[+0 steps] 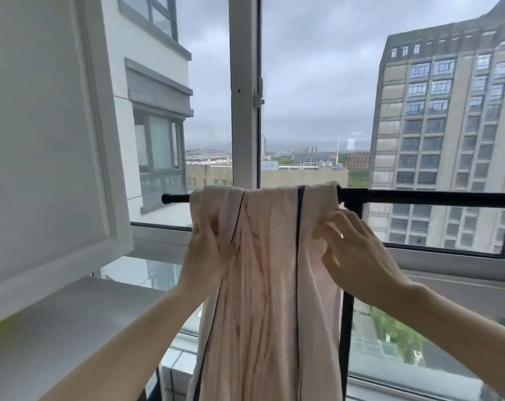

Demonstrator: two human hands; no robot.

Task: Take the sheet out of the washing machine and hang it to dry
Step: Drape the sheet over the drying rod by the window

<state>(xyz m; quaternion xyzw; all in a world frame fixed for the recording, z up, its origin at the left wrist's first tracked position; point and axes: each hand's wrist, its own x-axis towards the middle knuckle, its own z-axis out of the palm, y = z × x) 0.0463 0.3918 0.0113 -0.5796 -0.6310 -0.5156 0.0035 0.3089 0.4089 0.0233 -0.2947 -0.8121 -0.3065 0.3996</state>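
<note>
A pale pink sheet (268, 256) with thin dark piping hangs bunched over the black horizontal rail (419, 197) of a drying rack in front of the window. My left hand (206, 253) grips the sheet's left fold just below the rail, fingers curled into the cloth. At the sheet's right edge my right hand (352, 250) pinches the fabric a little under the rail. The cloth falls in long wrinkled folds past the bottom of the view. The washing machine is out of view.
The rack's black upright post (345, 342) stands just right of the sheet. A white cabinet door (43, 140) hangs open at the left above a grey counter (57, 328). Large window panes and a white frame (244, 91) lie behind the rail.
</note>
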